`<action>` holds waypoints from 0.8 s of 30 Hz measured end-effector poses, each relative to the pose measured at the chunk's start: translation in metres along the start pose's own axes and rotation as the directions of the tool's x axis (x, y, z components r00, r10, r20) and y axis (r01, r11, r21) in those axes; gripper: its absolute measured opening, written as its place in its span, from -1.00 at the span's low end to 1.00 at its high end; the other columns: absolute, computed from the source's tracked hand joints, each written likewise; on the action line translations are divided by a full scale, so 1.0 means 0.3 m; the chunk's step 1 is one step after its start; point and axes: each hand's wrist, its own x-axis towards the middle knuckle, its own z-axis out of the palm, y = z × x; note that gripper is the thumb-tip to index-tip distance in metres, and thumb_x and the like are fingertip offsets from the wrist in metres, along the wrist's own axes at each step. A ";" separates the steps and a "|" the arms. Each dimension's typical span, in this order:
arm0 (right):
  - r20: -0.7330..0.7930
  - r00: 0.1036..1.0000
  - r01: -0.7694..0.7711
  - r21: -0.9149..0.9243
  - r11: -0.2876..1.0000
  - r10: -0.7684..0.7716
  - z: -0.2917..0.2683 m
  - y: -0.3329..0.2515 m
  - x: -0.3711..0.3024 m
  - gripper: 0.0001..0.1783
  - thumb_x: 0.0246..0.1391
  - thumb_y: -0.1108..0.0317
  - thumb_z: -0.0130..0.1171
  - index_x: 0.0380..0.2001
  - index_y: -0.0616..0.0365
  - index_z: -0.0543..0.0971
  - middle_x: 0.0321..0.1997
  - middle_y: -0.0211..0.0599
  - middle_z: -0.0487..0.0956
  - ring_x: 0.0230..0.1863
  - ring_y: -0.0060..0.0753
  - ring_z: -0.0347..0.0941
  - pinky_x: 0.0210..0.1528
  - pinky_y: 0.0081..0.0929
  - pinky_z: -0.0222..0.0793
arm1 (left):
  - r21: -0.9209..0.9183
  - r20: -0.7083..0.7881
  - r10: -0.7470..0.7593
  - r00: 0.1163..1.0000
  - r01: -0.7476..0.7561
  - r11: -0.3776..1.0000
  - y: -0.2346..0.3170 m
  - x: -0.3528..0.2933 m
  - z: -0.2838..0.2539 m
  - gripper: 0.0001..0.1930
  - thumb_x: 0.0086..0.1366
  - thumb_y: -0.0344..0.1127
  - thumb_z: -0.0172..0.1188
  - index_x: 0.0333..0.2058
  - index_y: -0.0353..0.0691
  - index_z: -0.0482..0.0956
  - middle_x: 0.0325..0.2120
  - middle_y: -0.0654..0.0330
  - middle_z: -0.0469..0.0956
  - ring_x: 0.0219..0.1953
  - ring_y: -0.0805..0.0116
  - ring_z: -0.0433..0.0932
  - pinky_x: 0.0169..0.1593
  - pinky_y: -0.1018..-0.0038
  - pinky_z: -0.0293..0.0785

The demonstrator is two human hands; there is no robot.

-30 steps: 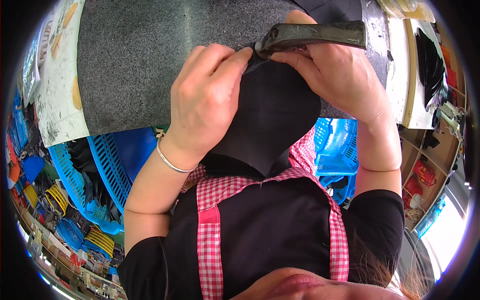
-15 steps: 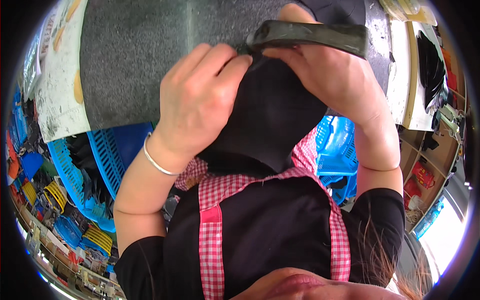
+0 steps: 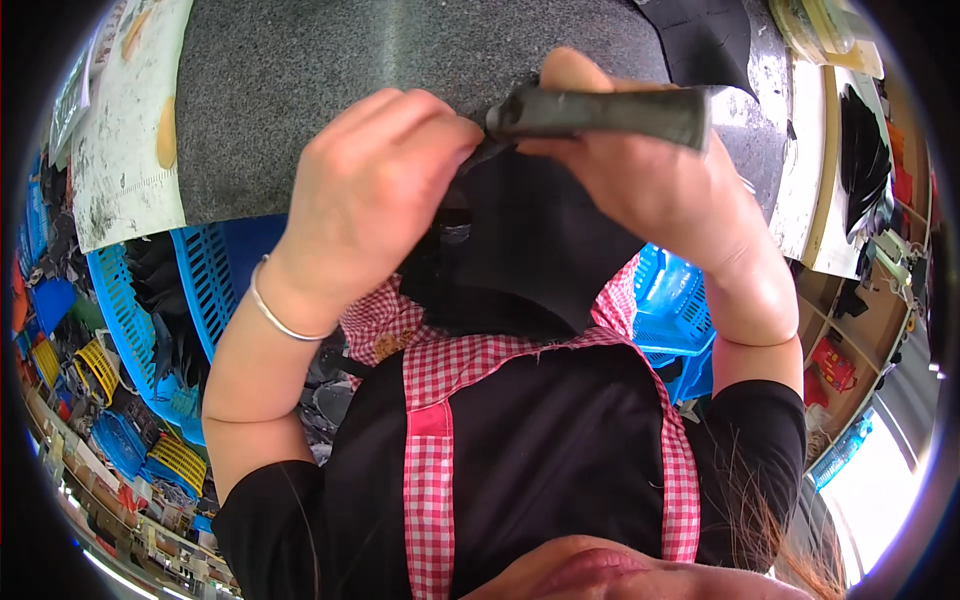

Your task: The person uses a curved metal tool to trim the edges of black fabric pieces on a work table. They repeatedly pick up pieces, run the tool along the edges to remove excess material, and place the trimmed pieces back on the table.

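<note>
A black sheet piece [image 3: 540,230], leather or fabric, hangs from between my hands over the table's near edge toward the apron. My left hand [image 3: 375,180] is closed, thumb and fingers pinched at the upper left edge of the piece. My right hand [image 3: 640,165] is wrapped round a dark metal tool that looks like a hammer [image 3: 610,113]; its long head lies across the hand. The tool's left end is close to my left fingertips. My right fingers also touch the top of the black piece. Any handle is hidden beneath the hand.
A grey mat [image 3: 250,120] covers the table, with a white board [image 3: 120,200] at left. Another black piece [image 3: 710,45] lies at the far right. Blue baskets [image 3: 205,280] stand below the edge. Shelves [image 3: 850,330] are at right.
Both hands have shifted nearer and slightly left with the black piece. The hammer has turned more level, and its left end has come down close to my left fingertips.
</note>
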 end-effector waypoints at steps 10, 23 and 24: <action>-0.048 0.994 0.106 0.071 0.992 -0.103 0.037 -0.047 0.035 -0.62 0.20 0.20 0.52 -0.26 0.03 0.45 -0.52 -0.31 0.53 -0.49 -0.11 0.63 -0.51 -0.23 0.45 | 0.103 -0.072 0.051 0.996 -0.043 0.994 -0.014 -0.119 -0.020 -0.67 0.09 -0.50 0.54 -0.11 -0.23 0.80 -0.23 0.19 0.66 -0.20 0.12 0.64 -0.10 0.20 0.62; 0.026 0.993 0.110 0.192 0.975 -0.117 0.039 -0.075 -0.084 -0.73 0.31 0.20 0.34 -0.05 0.06 0.55 -0.50 -0.19 0.66 -0.44 0.07 0.71 -0.45 -0.08 0.63 | -0.369 0.185 0.314 0.931 -0.230 0.900 0.115 -0.152 0.092 -0.61 0.22 -0.49 0.24 0.04 -0.26 0.77 0.10 0.07 0.75 0.24 0.09 0.68 0.39 0.16 0.57; 0.024 0.994 0.094 0.261 0.961 -0.104 0.025 -0.063 -0.112 -0.73 0.31 0.19 0.35 -0.07 0.05 0.55 -0.50 -0.19 0.66 -0.43 0.08 0.71 -0.43 -0.06 0.63 | -0.425 0.263 0.338 0.903 -0.206 0.881 0.117 -0.170 0.062 -0.61 0.22 -0.51 0.24 0.03 -0.26 0.77 0.10 0.05 0.75 0.25 0.08 0.68 0.39 0.15 0.57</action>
